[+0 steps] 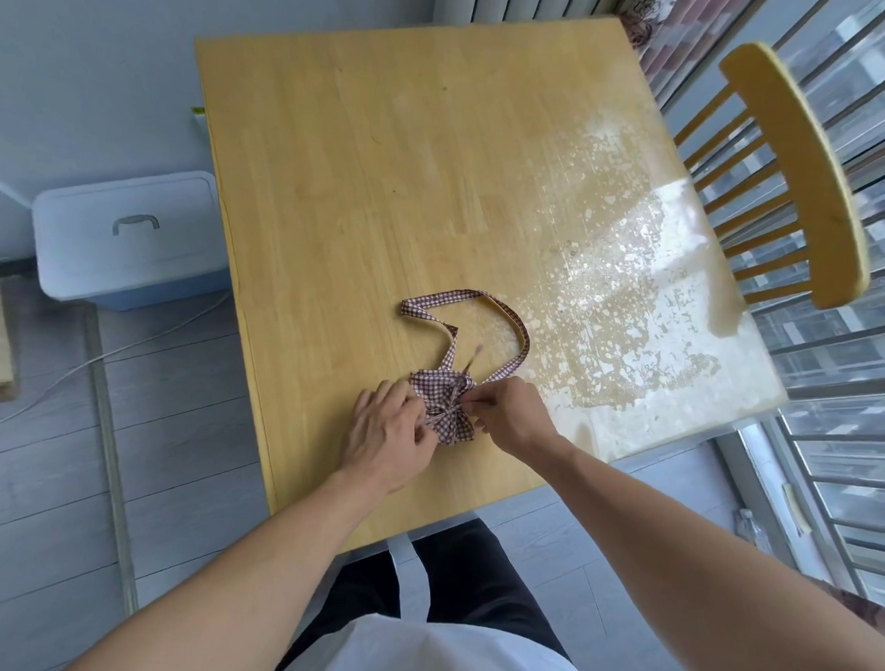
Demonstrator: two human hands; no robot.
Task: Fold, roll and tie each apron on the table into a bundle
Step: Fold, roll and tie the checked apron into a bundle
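Note:
A small rolled bundle of red-and-white checked apron (446,406) lies on the wooden table (373,186) near its front edge. Thin ties cross its middle in a knot. The apron's neck strap (479,303) loops away from the bundle toward the far side. My left hand (384,434) sits against the bundle's left side, with its fingers pinching a tie end. On the right side, my right hand (510,413) pinches the other tie end at the knot.
A wooden chair (798,177) stands at the table's right side by the window railing. A pale blue lidded bin (127,237) sits on the floor to the left. The table's right half has a worn, flaking finish (631,286).

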